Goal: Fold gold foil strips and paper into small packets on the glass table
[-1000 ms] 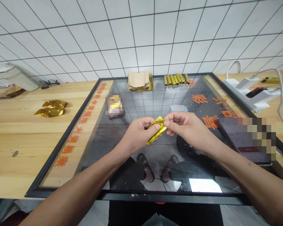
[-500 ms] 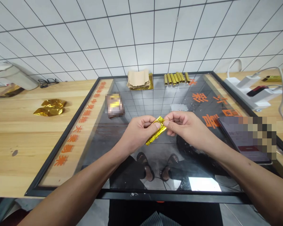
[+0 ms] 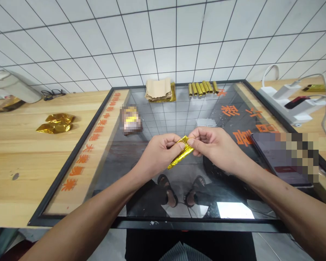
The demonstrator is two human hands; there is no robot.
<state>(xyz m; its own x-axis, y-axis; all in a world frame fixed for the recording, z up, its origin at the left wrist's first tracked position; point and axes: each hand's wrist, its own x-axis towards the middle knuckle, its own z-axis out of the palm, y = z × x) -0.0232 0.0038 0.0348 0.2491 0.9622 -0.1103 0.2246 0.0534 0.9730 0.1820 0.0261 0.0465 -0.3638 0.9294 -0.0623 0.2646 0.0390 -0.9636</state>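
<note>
- While I stood watching, the head view showed the gold foil piece (image 3: pixel 180 156) held over the middle of the glass top (image 3: pixel 119 152).
- The left hand (image 3: pixel 161 150) was nearly closed, its thumb pressing on the foil; the right hand (image 3: pixel 210 142) pinched it near the far end.
- It seemed very light, thin and slippery, easily creased or torn, so I judged its edges best for gentle fingertips.
</note>
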